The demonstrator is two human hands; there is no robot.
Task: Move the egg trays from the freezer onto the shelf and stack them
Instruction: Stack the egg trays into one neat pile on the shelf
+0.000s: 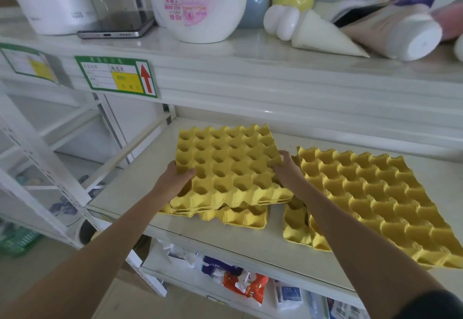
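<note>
Both hands grip the top yellow moulded-pulp egg tray [230, 166], left hand [175, 181] on its left edge, right hand [288, 171] on its right. It sits skewed on a tray stack [240, 214] on the white shelf [200, 233]; another yellow stack [375, 198] lies just right.

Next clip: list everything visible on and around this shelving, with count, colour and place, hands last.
Left tray stack: several, yellow, middle shelf, top trays askew.
Right tray stack: at least two, yellow, middle shelf, right.
Shelf: white, three levels visible.
Phone: one, dark, top shelf.
Detergent bottle: one, white with blue and pink label, top shelf.
Cone: one, white, lying on top shelf.
Tube: one, pinkish with white cap, lying top right.
Labels: two, green-bordered, on the shelf edge.
Packets: several, mixed colours, bottom shelf.
Left hand: gripping left stack's left edge.
Right hand: gripping its right edge.
</note>
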